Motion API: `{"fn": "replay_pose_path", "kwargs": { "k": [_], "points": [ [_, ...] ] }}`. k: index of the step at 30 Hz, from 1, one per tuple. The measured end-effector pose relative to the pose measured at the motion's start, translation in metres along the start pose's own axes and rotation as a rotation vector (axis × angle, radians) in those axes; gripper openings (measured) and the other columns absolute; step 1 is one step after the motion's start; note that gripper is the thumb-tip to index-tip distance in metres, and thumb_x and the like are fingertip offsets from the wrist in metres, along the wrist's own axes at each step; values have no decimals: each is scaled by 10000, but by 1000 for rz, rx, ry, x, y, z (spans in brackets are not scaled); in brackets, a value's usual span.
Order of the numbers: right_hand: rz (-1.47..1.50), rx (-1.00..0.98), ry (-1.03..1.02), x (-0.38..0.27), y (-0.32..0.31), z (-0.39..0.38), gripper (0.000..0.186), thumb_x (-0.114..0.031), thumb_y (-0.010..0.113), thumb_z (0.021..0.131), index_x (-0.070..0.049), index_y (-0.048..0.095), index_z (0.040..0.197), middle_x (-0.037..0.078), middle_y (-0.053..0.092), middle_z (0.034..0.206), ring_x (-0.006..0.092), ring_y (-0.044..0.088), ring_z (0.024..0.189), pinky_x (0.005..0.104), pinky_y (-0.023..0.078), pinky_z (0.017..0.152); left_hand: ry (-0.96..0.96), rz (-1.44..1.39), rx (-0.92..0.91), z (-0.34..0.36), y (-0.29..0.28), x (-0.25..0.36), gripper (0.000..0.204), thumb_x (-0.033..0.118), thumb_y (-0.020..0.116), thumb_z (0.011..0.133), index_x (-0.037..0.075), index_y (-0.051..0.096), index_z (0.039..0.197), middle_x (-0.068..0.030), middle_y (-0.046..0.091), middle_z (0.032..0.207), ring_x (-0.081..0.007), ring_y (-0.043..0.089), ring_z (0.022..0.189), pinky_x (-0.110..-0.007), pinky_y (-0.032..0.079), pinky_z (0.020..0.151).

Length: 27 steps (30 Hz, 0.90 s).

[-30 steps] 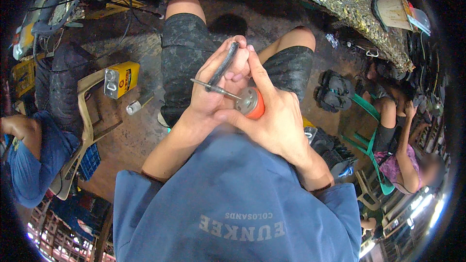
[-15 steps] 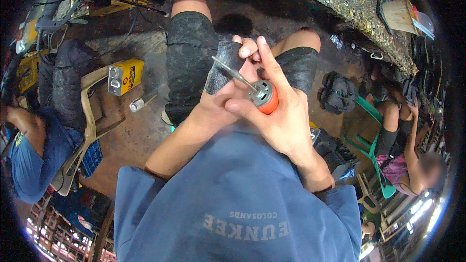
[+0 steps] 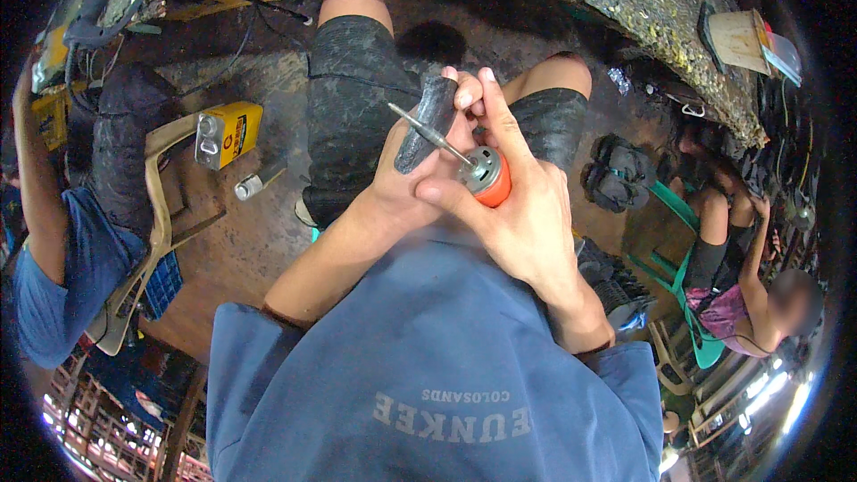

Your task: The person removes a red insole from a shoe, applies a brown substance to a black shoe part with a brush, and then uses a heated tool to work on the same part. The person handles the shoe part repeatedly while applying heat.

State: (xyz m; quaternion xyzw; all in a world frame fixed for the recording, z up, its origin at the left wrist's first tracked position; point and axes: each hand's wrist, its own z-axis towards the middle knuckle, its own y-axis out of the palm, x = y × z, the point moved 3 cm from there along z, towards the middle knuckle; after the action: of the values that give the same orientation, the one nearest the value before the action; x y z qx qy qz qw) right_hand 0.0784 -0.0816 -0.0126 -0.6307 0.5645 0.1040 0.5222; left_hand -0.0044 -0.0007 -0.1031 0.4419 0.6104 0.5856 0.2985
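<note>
In my right hand point(image 3: 527, 201) is a small electric motor point(image 3: 483, 170) with an orange body and a metal end cap, fingers and thumb wrapped round it. From its cap a thin metal rod tool point(image 3: 436, 137) points up and to the left. My left hand point(image 3: 390, 174) grips a dark, curved, rough-surfaced strip point(image 3: 436, 107), whose exact material I cannot make out. The rod lies across the front of this strip; whether they touch is unclear. Both hands are close together above my lap, and some left fingers are hidden behind the strip and the right hand.
On the floor at left stand a yellow can point(image 3: 228, 134) and a small clear jar point(image 3: 250, 186). Beyond my knees runs a rough bench edge point(image 3: 625, 0) with a white tub point(image 3: 736, 34). Co-workers sit on a beige chair point(image 3: 159, 214) and a green chair point(image 3: 683, 295). Dark sandals point(image 3: 618, 174) lie at right.
The dark strip has turned in my left hand, its face now narrower and more rounded to view. My right hand and the motor stay nearly still. The left co-worker's arm has swung up and away.
</note>
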Motion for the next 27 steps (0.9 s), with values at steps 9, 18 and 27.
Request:
{"fn": "replay_pose_path", "kwargs": {
  "k": [9, 18, 27],
  "points": [
    [-80, -52, -45, 0, 2, -3, 1201, -409, 926, 799, -90, 231, 1724, 298, 772, 1052, 475, 775, 994, 492, 627, 882, 15, -16, 17, 0, -3, -3, 202, 405, 570, 1131, 203, 570, 1124, 60, 512, 1078, -127, 498, 1084, -325, 388, 1030],
    [-106, -61, -95, -1, 3, -8, 1259, -399, 935, 782, -29, 180, 1719, 296, 773, 1043, 477, 780, 949, 490, 637, 848, 3, -97, -95, -3, -10, -1, 251, 346, 641, 1086, 157, 672, 1249, 29, 557, 1127, -244, 548, 1263, -427, 410, 1214],
    [-65, -95, -53, 2, -1, -11, 1254, -383, 939, 787, -36, 177, 1721, 293, 771, 1048, 470, 775, 1007, 477, 633, 872, -73, -156, -128, 0, -14, -4, 273, 351, 656, 1075, 171, 667, 1281, 35, 564, 1124, -219, 530, 1212, -403, 417, 1168]
  ]
}}
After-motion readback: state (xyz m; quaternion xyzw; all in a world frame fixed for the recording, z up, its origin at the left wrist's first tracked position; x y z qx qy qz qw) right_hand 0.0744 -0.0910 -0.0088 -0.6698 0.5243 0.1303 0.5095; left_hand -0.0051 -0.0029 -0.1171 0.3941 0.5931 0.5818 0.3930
